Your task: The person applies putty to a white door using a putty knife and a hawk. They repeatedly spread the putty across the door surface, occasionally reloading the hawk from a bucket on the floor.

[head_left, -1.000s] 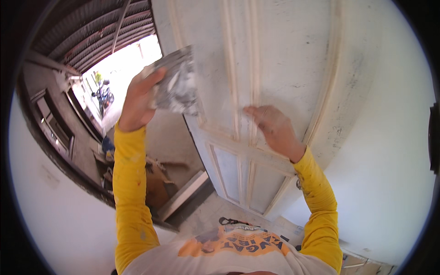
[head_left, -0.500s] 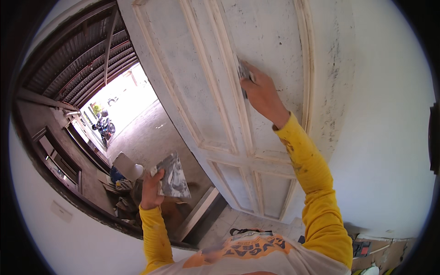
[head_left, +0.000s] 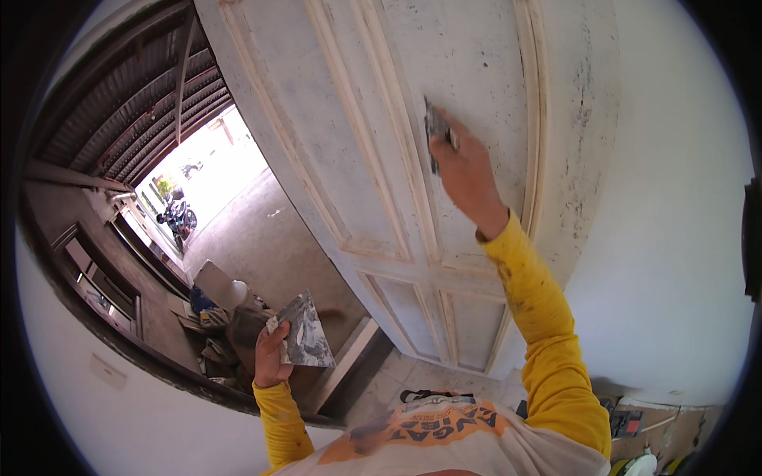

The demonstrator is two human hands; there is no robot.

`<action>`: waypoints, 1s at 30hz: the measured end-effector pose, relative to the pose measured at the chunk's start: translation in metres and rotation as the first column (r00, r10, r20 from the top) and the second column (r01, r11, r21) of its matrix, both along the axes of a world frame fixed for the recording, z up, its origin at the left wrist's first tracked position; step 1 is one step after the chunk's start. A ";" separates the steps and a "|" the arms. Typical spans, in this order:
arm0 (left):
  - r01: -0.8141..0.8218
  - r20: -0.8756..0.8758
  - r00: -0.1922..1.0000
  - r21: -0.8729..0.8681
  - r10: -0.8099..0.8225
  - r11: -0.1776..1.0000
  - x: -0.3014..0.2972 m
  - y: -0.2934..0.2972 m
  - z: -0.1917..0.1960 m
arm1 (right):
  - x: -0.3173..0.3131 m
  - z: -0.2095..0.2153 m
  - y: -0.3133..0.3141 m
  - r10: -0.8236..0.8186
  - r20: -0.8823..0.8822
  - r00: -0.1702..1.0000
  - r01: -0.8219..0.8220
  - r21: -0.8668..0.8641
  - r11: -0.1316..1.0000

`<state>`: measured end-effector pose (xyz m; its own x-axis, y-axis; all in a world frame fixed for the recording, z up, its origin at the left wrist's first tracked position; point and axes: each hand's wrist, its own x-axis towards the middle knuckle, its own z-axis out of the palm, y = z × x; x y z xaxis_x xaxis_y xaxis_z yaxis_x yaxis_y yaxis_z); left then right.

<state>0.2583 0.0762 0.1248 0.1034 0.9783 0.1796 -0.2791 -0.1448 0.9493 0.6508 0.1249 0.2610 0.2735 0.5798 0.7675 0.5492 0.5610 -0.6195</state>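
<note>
A white panelled door (head_left: 468, 71) with raised mouldings and dark specks fills the middle of the view. My right hand (head_left: 470, 170) is closed round a putty knife (head_left: 434, 135), its blade edge at the door's upper right panel, just right of a moulding. Whether the blade touches the surface I cannot tell. Lower down on the left, my left hand (head_left: 272, 353) grips a flat metal plate (head_left: 308, 337) smeared with white and grey putty. The plate is held tilted, away from the door. Both sleeves are yellow and stained.
Left of the door, a dark-framed doorway (head_left: 127, 365) opens onto a concrete floor (head_left: 246, 214) under a corrugated roof, with a parked motorcycle (head_left: 178, 218). Clutter (head_left: 226, 317) lies beyond the sill. A white wall (head_left: 675, 238) stands right; tools (head_left: 627, 424) lie at lower right.
My right hand and the putty knife have shifted slightly right and down, off the moulding and over the panel. My left hand with the plate has dropped a little and moved right.
</note>
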 end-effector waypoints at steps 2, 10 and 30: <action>0.001 -0.006 1.000 -0.029 -0.001 1.000 0.003 0.001 0.002 | 0.016 0.018 0.016 -0.007 0.009 1.000 0.007 -0.004 1.000; 0.057 -0.146 0.989 0.217 -0.025 0.975 0.007 0.000 -0.021 | 0.011 0.016 0.007 0.118 -0.064 0.991 -0.115 0.047 0.992; 0.193 0.014 0.981 -0.051 -0.192 0.980 0.017 0.001 -0.041 | -0.025 -0.016 0.018 -0.120 0.129 0.984 0.117 0.028 0.993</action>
